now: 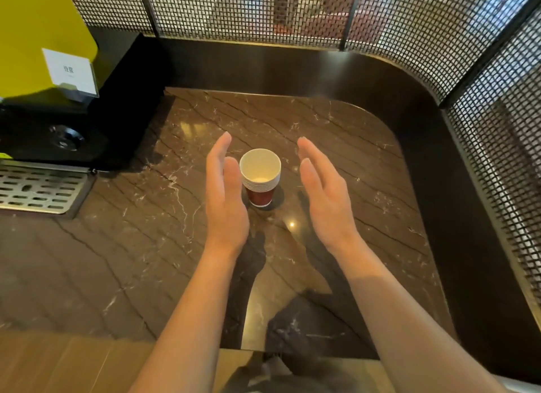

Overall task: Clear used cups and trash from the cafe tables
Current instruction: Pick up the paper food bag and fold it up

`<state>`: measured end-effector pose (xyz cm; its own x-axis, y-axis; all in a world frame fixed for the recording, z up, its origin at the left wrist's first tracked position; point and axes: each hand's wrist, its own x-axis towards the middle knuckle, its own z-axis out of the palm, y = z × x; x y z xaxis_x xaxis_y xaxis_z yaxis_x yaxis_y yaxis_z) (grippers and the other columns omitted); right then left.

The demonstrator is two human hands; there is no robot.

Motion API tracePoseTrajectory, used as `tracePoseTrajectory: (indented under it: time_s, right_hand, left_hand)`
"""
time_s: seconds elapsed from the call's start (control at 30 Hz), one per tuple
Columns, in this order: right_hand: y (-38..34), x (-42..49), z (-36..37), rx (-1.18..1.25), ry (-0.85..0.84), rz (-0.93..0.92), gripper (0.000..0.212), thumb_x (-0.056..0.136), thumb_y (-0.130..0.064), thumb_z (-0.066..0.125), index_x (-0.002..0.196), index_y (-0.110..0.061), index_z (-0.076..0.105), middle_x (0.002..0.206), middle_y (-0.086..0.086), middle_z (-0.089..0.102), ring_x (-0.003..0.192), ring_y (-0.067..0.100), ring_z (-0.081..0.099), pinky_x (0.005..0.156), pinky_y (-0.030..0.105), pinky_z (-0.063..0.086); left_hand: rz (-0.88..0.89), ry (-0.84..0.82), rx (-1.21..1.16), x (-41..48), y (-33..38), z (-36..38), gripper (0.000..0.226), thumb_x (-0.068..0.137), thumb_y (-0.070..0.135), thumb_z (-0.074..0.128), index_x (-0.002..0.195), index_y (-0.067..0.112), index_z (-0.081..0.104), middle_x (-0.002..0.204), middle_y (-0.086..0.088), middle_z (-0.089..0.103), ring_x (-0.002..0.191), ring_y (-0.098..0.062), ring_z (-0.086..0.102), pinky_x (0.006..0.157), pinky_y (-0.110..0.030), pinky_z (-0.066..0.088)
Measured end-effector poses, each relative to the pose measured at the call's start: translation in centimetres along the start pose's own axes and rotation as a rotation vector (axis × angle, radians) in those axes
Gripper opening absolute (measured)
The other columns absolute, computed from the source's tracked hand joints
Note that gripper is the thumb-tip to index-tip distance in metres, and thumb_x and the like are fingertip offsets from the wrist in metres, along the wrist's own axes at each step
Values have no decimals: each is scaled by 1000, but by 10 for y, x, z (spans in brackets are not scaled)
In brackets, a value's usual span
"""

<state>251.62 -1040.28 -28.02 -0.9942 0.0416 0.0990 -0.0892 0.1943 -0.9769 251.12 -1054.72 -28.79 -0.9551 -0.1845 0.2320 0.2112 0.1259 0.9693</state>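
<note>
Head view: your cups point(260, 177) stand upright near the middle of the counter point(123, 261). They are a nested stack, with several white rims showing one under another and a dark red wall below. You look straight down into the pale inside of the top one.

Your left hand point(225, 193) is at the stack's 9 o'clock, fingers straight and together, palm turned toward the cups, holding nothing. Its thumb crosses the stack's rim in this view, and you cannot tell whether it touches. Your right hand point(323, 193) is at 3 o'clock, likewise flat with straight fingers, palm facing in. It is plainly apart from the stack, with bare counter showing between. Both forearms run back toward 6 o'clock.

At 10 o'clock from the cups sits a machine point(58, 120), black below and yellow above, with a white card point(70, 70) on its front. A slotted metal drip tray point(38, 187) lies at 9 o'clock, well apart from the stack, by the left edge. Black mesh point(409, 20) stands behind the counter from 11 round to 3 o'clock, above a dark raised rim point(292, 67)
</note>
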Motion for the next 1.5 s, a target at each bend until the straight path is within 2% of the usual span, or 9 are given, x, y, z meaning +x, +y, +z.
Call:
tracePoseTrajectory:
  time_s: [0.13, 0.2, 0.27, 0.4, 0.6, 0.97, 1.1, 1.23, 1.5]
  right_hand:
    - [-42, -24, -24, 88, 80, -276, 98, 91, -77, 44, 159, -6, 33, 166, 4, 38, 150, 7, 39, 120, 20, 34]
    - [-63, -44, -42, 82, 115, -376, 101, 92, -76, 46, 156, 1, 34, 162, 14, 42, 150, 19, 42, 124, 39, 36]
    - [-75, -68, -61, 44, 153, -429, 96, 94, -72, 48, 152, 4, 39, 155, 18, 49, 145, 24, 49, 121, 46, 40]
    - [-83, -133, -98, 26, 269, -462, 85, 96, -64, 56, 144, 4, 47, 139, 18, 60, 129, 27, 62, 112, 43, 49]
    - [-94, -261, -160, 78, 412, -494, 80, 96, -55, 65, 142, 7, 46, 136, 23, 60, 126, 36, 63, 111, 54, 48]
    - [-101, -473, -288, -25, 826, -469, 78, 96, -57, 62, 139, 7, 50, 135, 18, 61, 128, 31, 62, 110, 45, 49]
    - [-93, -501, -334, -124, 916, -476, 78, 97, -57, 61, 139, 8, 50, 135, 20, 61, 128, 34, 62, 110, 52, 49]
    - [-80, -511, -381, -147, 951, -450, 78, 97, -55, 62, 139, 9, 50, 135, 23, 61, 128, 34, 62, 111, 47, 49]
    - [-61, -466, -524, -283, 924, -407, 78, 97, -55, 62, 139, 9, 50, 136, 22, 60, 129, 32, 60, 112, 53, 48]
  left_hand:
    - [316, -40, -175, -9, 49, 5, 76, 95, 78, 37, 142, 18, 43, 152, -6, 48, 145, -24, 46, 121, -56, 36]
    - [354, -59, -290, -16, 76, 10, 77, 90, 82, 43, 136, 21, 45, 148, -9, 50, 141, -30, 49, 116, -53, 41]
    - [351, -91, -365, -32, 98, 18, 77, 86, 82, 50, 133, 21, 46, 146, -9, 53, 137, -29, 52, 110, -45, 45]
    - [326, -239, -409, -87, 125, 42, 52, 91, 52, 60, 129, 19, 48, 134, -7, 60, 125, -24, 59, 102, -39, 47]
    - [397, -475, -448, -203, 163, 78, 72, 92, 70, 58, 131, 11, 45, 135, -15, 54, 124, -33, 56, 102, -48, 47]
    - [397, -912, -636, -384, 229, 189, 68, 90, 70, 61, 125, 13, 50, 128, -14, 57, 117, -36, 56, 97, -55, 46]
    - [383, -1002, -691, -411, 240, 235, 67, 91, 69, 60, 126, 12, 51, 127, -14, 58, 116, -36, 56, 98, -54, 46]
    - [384, -1038, -751, -424, 247, 295, 65, 90, 71, 57, 125, 16, 51, 127, -13, 57, 118, -33, 56, 97, -49, 47]
    - [353, -984, -891, -412, 251, 452, 68, 89, 72, 57, 124, 13, 50, 127, -14, 57, 118, -32, 57, 97, -49, 47]
